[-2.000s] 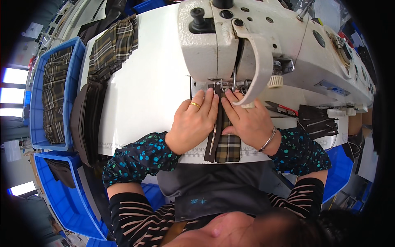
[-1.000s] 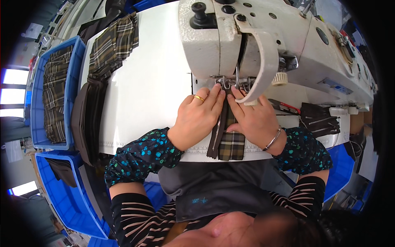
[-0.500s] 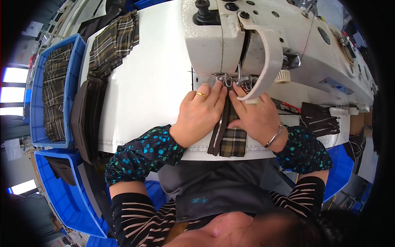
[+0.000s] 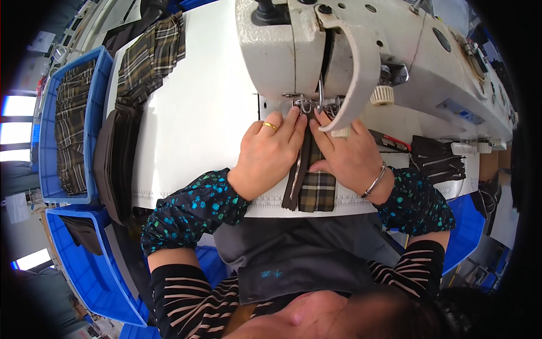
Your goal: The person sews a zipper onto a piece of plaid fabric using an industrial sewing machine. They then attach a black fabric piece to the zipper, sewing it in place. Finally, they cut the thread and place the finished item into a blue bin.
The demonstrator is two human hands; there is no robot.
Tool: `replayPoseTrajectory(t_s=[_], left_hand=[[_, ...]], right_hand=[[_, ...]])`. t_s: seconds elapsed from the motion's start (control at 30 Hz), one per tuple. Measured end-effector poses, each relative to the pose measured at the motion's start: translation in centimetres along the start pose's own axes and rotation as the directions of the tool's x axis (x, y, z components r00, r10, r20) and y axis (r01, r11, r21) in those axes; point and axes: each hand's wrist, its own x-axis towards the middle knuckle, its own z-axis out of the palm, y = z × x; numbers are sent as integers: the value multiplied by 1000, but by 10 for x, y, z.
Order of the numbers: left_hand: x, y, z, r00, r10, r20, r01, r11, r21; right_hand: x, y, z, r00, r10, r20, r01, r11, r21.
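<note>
Flat left hand (image 4: 266,151) and flat right hand (image 4: 354,158) press zipper (image 4: 294,188) and plaid strip (image 4: 317,194) at presser foot (image 4: 305,105), near lengths seemingly unsewn.

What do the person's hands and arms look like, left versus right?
Both hands are bare of gloves. The left hand wears a gold-coloured ring; the right hand has a silvery bangle at its wrist. Dark sleeve covers with blue-green spots wrap both forearms, above them striped sleeves.
</note>
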Motion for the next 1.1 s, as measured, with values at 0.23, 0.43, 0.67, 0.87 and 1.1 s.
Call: replayPoseTrajectory(t_s=[0.23, 0.43, 0.67, 0.87, 1.1], left_hand=[[-6, 2, -6, 1000, 2, 12, -1, 998, -69], [-33, 19, -26, 988, -140, 68, 155, 902, -403], [-65, 48, -41, 995, -99, 27, 102, 936, -337], [-72, 50, -42, 996, -85, -27, 70, 930, -362], [-74, 53, -42, 994, -87, -64, 54, 913, -404]], right_hand=[[-27, -34, -8, 996, -85, -19, 84, 996, -38], [-68, -79, -4, 997, -3, -82, 15, 990, 140], [-78, -86, 17, 962, -19, -273, 33, 998, 46], [-80, -80, 26, 922, -144, -360, 140, 989, -37], [-84, -77, 36, 885, -213, -415, 173, 976, -130]])
